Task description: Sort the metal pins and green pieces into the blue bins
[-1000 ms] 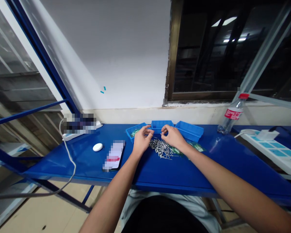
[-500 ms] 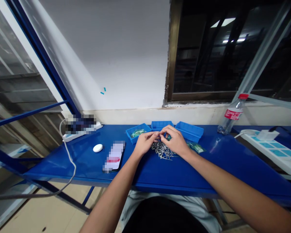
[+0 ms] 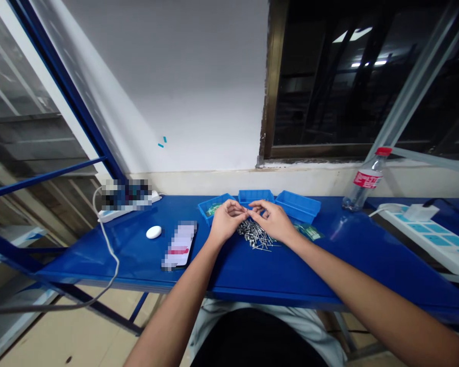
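My left hand (image 3: 227, 219) and my right hand (image 3: 271, 218) meet at the fingertips over a pile of metal rivets (image 3: 255, 236), long thin shanks with thicker ends. Both hands are closed in a pinch; whatever sits between the fingers is too small to make out. Behind them stand three blue bins: the left bin (image 3: 203, 210) holds small green packets (image 3: 214, 209), the middle bin (image 3: 255, 194) is partly covered by my hands, and the right bin (image 3: 299, 205) lies beyond my right hand. More green packets (image 3: 308, 232) rest on the table beside my right wrist.
On the blue table (image 3: 260, 278), a phone (image 3: 180, 245) and a white oval object (image 3: 153, 232) lie left of my left arm. Power strips (image 3: 110, 214) (image 3: 436, 239) sit at both sides. A plastic bottle (image 3: 367, 181) stands at the back right. A cable (image 3: 112, 255) hangs over the left edge.
My left fingers have curled in more, and my right hand has lowered slightly, its thumb and fingertips now meeting the left ones. The pile and bins look the same.
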### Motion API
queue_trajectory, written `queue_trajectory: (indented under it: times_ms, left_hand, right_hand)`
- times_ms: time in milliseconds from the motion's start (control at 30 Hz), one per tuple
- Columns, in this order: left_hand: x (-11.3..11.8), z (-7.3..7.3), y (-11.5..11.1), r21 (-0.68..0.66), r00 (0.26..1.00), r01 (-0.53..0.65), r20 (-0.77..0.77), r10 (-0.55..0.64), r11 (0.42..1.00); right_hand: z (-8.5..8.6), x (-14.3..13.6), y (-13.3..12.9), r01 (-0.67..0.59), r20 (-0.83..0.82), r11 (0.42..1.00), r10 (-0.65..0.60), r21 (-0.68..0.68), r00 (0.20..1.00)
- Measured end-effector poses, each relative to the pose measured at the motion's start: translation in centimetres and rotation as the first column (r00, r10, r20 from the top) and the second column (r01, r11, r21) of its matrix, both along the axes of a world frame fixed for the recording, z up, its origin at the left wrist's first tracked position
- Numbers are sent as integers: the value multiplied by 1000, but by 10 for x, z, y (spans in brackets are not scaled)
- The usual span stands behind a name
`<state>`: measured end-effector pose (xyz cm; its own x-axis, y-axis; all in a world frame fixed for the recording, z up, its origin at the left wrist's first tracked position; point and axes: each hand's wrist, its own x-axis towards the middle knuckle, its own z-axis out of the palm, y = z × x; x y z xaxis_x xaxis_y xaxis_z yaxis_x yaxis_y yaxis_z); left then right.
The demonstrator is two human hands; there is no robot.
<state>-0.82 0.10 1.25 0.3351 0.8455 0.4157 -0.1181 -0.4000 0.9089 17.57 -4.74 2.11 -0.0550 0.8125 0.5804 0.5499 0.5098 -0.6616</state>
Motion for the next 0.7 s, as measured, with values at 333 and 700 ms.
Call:
queue_trajectory:
  times_ms: [333, 700]
  left_hand:
    - [0, 3, -6, 198, 985, -64, -145, 94, 978]
    - [2, 6, -6, 44, 999, 54, -3, -54, 998]
  right_hand:
    - [3, 6, 0, 3, 69, 999, -7, 51, 998]
    - [-10, 6, 8, -80, 168, 985, 54, 150, 984]
